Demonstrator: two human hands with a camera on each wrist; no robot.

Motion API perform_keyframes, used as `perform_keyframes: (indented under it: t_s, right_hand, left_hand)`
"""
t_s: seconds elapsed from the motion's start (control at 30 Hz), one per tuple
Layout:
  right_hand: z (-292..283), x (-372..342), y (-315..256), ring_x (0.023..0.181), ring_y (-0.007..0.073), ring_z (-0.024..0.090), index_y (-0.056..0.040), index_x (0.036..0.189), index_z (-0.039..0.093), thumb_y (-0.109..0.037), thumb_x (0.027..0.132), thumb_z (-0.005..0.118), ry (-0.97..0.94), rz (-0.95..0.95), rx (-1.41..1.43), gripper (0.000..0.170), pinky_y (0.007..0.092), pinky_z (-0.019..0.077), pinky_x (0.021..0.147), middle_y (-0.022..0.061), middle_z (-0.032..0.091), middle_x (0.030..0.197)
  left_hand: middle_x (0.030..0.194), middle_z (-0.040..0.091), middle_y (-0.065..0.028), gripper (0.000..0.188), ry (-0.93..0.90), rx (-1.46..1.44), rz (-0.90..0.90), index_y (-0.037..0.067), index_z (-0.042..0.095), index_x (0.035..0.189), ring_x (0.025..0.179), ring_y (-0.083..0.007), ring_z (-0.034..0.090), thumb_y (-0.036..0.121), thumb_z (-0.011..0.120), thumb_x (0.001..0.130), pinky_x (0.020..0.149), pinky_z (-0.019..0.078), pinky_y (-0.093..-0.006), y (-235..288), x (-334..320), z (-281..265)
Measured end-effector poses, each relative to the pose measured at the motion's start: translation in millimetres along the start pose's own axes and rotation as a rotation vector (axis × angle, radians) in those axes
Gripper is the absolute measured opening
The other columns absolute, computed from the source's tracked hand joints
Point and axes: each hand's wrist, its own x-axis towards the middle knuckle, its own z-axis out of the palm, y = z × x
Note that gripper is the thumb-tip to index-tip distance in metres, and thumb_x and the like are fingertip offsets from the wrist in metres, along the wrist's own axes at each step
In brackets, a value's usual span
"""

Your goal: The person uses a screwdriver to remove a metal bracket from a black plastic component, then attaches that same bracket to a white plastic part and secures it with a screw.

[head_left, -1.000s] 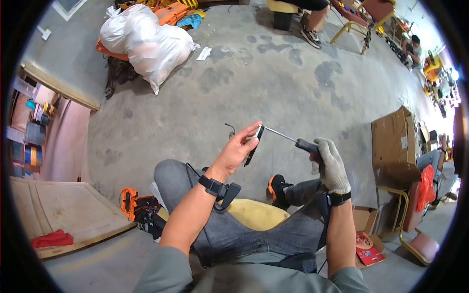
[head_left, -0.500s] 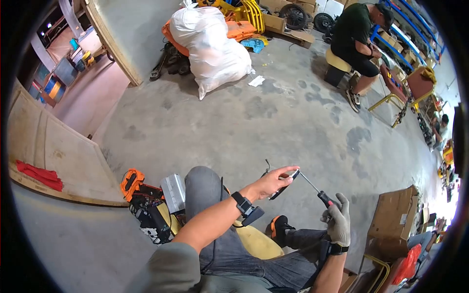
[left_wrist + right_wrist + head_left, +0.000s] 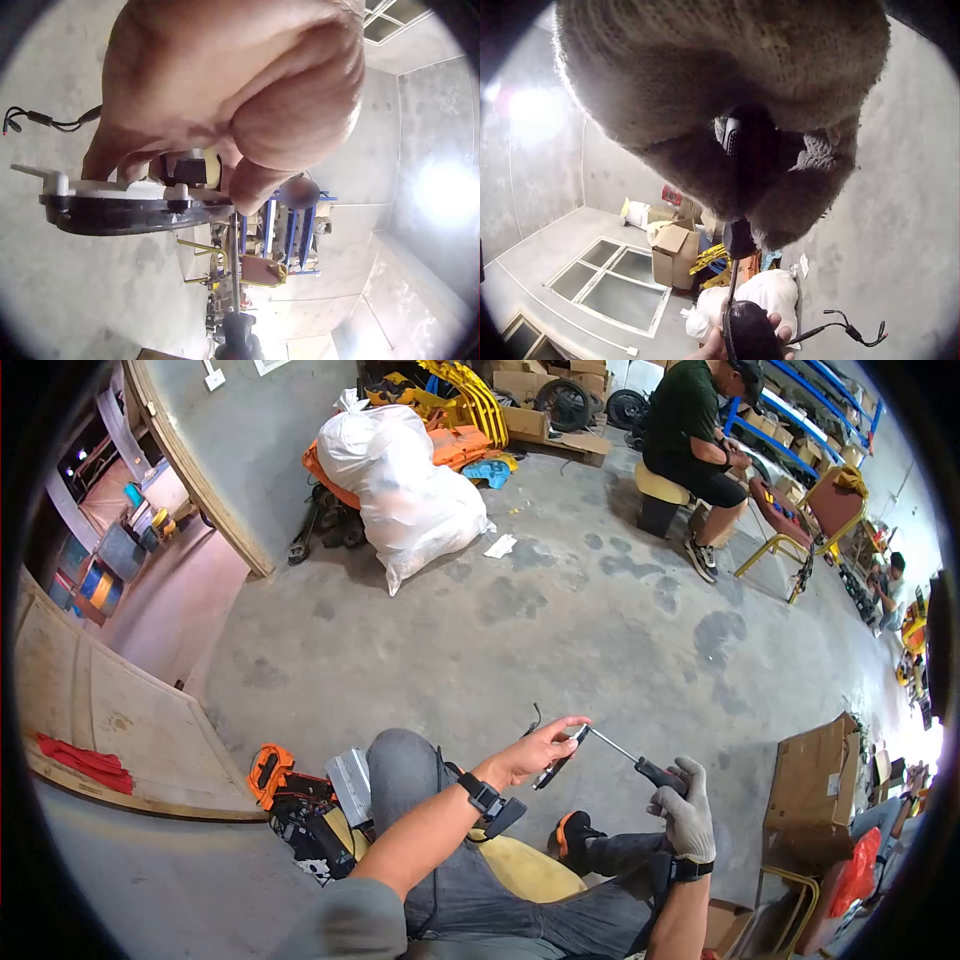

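Observation:
My bare left hand (image 3: 532,756) pinches a slim oval part with a glossy black face and white back (image 3: 135,216) between thumb and fingers. A short black cable (image 3: 56,120) with split connector ends hangs from it. My right hand (image 3: 688,822), in a pale knitted glove, grips a screwdriver (image 3: 660,778) by its black handle. Its metal shaft points left, with the tip right at the upper end of the oval part. In the right wrist view the glove (image 3: 727,82) covers most of the handle, and the oval part (image 3: 751,330) shows its dark face.
Beside my left knee lie a silver finned box (image 3: 350,788) and an orange-and-black assembly (image 3: 270,775). A cardboard box (image 3: 812,790) stands at the right. Farther off are white bags (image 3: 415,505), a seated person (image 3: 690,450) and a chair (image 3: 820,510).
The head view has swung, bringing the seated person and shelves into sight. Both hands keep their holds, with the screwdriver tip staying at the end of the oval part.

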Motion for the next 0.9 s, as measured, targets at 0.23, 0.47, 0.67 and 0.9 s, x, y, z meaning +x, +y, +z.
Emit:
perform_keyframes:
  t_s: [0.23, 0.47, 0.67, 0.9]
  right_hand:
    - [-4, 3, 5, 0.075, 0.0166, 0.06, 0.0, 0.134, 0.043, -0.004, 0.085, 0.061, -0.005, -0.093, -0.055, 0.052, 0.0316, 0.0558, 0.066, 0.0134, 0.055, 0.109]
    - [2, -1, -1, 0.072, 0.0155, 0.06, -0.0001, 0.137, 0.043, -0.009, 0.09, 0.063, 0.007, 0.031, -0.052, 0.051, 0.0302, 0.0538, 0.062, 0.0118, 0.058, 0.104]
    - [-10, 7, 20, 0.068, 0.0134, 0.056, -0.0014, 0.137, 0.041, -0.004, 0.091, 0.057, -0.018, -0.081, -0.081, 0.048, 0.0286, 0.0511, 0.059, 0.0113, 0.053, 0.105]
    - [1, -2, 4, 0.061, 0.0126, 0.054, -0.003, 0.14, 0.039, -0.016, 0.098, 0.058, -0.031, 0.067, -0.031, 0.048, 0.0265, 0.0475, 0.053, 0.0084, 0.057, 0.093]
  left_hand:
    - [0.111, 0.051, 0.0015, 0.045, -0.022, -0.002, 0.013, 0.023, 0.043, 0.15, 0.101, -0.009, 0.052, 0.02, 0.052, 0.106, 0.085, 0.0479, -0.0279, 1, -1, 1]
    - [0.103, 0.045, 0.0016, 0.047, -0.047, 0.019, 0.023, 0.023, 0.038, 0.153, 0.1, -0.0108, 0.049, 0.023, 0.049, 0.107, 0.084, 0.0451, -0.0272, 11, -6, 11]
    - [0.101, 0.043, -0.0001, 0.045, -0.109, 0.08, 0.035, 0.018, 0.039, 0.15, 0.092, -0.011, 0.042, 0.02, 0.05, 0.106, 0.084, 0.0395, -0.0267, -7, 10, 0]
    - [0.119, 0.047, -0.0073, 0.046, -0.077, 0.135, 0.075, 0.021, 0.038, 0.15, 0.102, -0.013, 0.043, 0.019, 0.049, 0.105, 0.095, 0.0372, -0.0289, -2, 6, 3]
